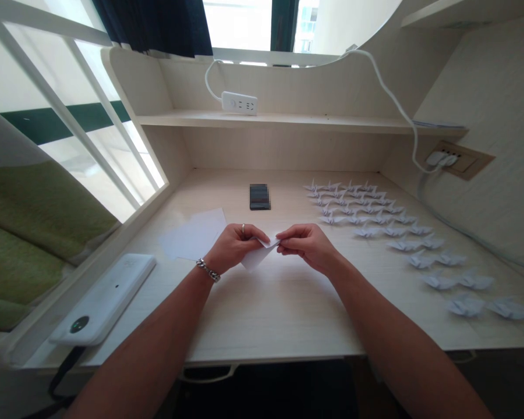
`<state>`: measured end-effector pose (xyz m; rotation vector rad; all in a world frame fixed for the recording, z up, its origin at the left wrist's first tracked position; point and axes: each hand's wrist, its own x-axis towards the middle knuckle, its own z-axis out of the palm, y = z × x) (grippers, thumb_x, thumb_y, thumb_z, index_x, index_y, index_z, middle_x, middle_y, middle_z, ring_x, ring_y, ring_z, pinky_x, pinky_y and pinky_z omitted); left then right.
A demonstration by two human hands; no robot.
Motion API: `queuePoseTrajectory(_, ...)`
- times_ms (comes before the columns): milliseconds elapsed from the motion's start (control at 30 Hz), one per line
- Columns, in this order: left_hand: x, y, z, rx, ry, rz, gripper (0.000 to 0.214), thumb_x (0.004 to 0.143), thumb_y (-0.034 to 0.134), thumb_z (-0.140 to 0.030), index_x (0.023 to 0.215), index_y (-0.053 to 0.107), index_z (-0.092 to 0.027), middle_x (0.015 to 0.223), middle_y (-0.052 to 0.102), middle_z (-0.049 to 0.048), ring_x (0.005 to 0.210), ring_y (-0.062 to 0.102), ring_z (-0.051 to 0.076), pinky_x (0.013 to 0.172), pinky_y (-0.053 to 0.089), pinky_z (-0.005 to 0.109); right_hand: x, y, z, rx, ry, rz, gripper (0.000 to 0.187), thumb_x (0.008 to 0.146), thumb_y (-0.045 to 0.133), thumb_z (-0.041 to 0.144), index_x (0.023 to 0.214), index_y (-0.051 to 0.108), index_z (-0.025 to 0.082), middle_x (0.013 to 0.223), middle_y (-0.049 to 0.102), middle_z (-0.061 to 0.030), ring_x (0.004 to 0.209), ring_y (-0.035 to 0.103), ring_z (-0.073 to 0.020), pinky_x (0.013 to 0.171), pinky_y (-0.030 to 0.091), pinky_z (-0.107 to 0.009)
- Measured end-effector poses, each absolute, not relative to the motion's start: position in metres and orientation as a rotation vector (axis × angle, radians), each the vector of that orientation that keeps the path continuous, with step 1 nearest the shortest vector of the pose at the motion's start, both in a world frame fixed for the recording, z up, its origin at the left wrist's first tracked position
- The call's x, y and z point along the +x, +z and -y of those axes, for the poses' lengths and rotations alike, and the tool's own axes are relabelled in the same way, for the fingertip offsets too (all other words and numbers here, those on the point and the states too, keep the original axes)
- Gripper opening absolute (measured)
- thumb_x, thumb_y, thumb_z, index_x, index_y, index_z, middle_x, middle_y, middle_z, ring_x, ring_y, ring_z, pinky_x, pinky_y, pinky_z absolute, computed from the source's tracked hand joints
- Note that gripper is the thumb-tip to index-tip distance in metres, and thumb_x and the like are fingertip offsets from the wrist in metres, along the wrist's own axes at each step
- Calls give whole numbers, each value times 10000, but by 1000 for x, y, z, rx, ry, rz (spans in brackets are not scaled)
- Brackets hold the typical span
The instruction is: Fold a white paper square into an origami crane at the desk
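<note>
A partly folded piece of white paper [254, 259] is held just above the middle of the desk. My left hand [240, 244], with a ring and a chain bracelet, pinches its upper left part between thumb and fingers. The paper's right tip sits between the thumb and fingertips of my right hand [308, 244]. Some of the folds are hidden behind my fingers. Beside my left wrist lie flat sheets of white paper [194, 234]. Rows of folded white paper cranes [364, 203] stand on the right side of the desk.
A small dark rectangular object [259, 196] lies beyond my hands. At the left edge rests a white power bank [109, 299] with a black cable. A white power strip [240, 103] sits on the shelf [279, 121]. Plugs fill part of the wall socket [460, 158] at right.
</note>
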<state>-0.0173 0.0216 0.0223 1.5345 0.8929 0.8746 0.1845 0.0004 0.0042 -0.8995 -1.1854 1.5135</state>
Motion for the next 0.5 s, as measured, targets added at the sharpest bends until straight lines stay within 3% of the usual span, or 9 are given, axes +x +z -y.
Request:
queuePoseTrajectory(200, -13, 19, -21, 1690, 852, -888, 190, 677, 716, -314, 714, 730, -128, 636, 667, 32, 546, 529, 101, 499, 387, 213, 182, 4, 0, -982, 1518, 1252, 305, 647, 784, 359, 851, 739, 137, 690, 698, -54, 616, 656, -141, 644, 544, -286)
queuePoseTrajectory(500, -16, 20, -24, 1662, 877, -977, 230, 671, 704, -321, 796, 715, -128, 706, 684, 46, 605, 576, 132, 526, 426, 228, 182, -3, -3, -1056, 1410, 1327, 337, 620, 797, 363, 855, 744, 128, 645, 688, -44, 616, 635, -131, 657, 537, -297)
